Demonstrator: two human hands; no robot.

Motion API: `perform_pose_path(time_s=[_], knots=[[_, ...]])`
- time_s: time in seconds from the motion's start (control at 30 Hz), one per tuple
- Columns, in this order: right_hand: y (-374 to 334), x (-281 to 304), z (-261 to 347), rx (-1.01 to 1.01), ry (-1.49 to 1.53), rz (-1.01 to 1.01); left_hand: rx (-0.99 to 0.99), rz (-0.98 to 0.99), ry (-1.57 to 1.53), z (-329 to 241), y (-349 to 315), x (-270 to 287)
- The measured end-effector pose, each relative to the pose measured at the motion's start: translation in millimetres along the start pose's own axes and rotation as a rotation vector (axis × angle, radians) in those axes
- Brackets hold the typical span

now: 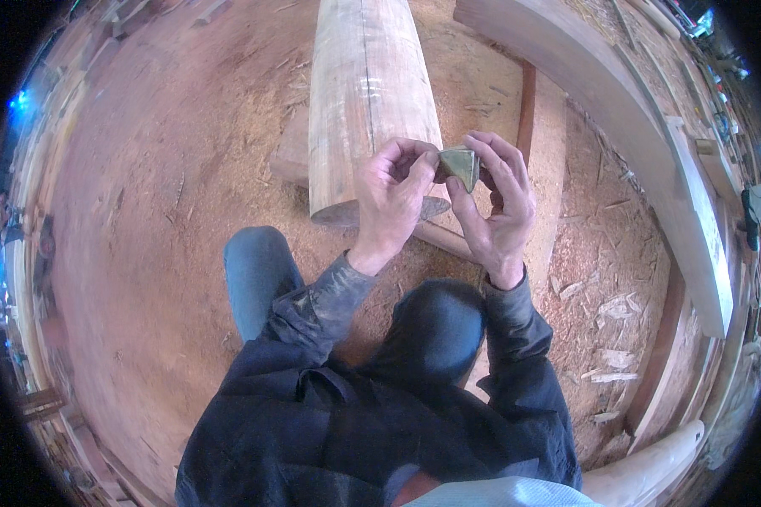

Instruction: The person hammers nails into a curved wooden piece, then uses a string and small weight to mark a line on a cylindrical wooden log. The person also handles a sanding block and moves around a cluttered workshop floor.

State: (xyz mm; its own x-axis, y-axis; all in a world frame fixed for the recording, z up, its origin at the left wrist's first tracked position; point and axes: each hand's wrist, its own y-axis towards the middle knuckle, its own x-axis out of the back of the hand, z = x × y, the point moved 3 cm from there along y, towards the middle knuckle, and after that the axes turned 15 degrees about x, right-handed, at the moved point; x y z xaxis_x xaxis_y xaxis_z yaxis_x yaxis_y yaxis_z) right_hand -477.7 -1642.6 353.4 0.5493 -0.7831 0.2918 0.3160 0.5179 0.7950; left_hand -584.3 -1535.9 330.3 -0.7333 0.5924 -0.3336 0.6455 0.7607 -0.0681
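Observation:
My left hand (395,193) and my right hand (500,198) are held close together in front of me. Between their fingertips is a small greenish-grey angular piece (460,165) that tapers to a blunt point at the bottom; its exact kind I cannot make out. The left thumb and forefinger pinch its left side, while the right thumb and fingers grip its right edge. Just beyond and below the hands lies a thick peeled log (368,93), a dark line running along its top. The left hand partly covers the log's near end.
A block (292,150) sits against the log's left side. Long timber beams (604,72) run down the right, beside a round pole (651,465) at the lower right. Wood chips (617,359) and sawdust cover the ground. Stacked boards (38,220) line the far left.

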Motion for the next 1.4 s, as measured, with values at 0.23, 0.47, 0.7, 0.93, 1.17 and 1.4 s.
perform_pose_path(time_s=[0.23,0.47,0.7,0.93,1.17,1.4], knots=[[-2,6,-3,-0.093,0.189,0.052,0.284,0.229,-0.288,21,5,8],[-7,4,-7,-0.061,0.262,0.103,0.454,0.247,-0.448,22,7,6],[-8,6,-13,-0.204,0.473,-0.023,0.076,0.212,-0.011,-7,-10,-3],[-6,5,-9,-0.016,0.582,-0.072,-0.084,0.192,0.045,-18,-23,-11],[-9,4,-11,-0.062,0.681,-0.111,-0.163,0.217,0.183,-20,-23,-7],[-9,4,-11,-0.294,0.875,-0.150,-0.114,0.241,0.150,-27,-22,-5]])
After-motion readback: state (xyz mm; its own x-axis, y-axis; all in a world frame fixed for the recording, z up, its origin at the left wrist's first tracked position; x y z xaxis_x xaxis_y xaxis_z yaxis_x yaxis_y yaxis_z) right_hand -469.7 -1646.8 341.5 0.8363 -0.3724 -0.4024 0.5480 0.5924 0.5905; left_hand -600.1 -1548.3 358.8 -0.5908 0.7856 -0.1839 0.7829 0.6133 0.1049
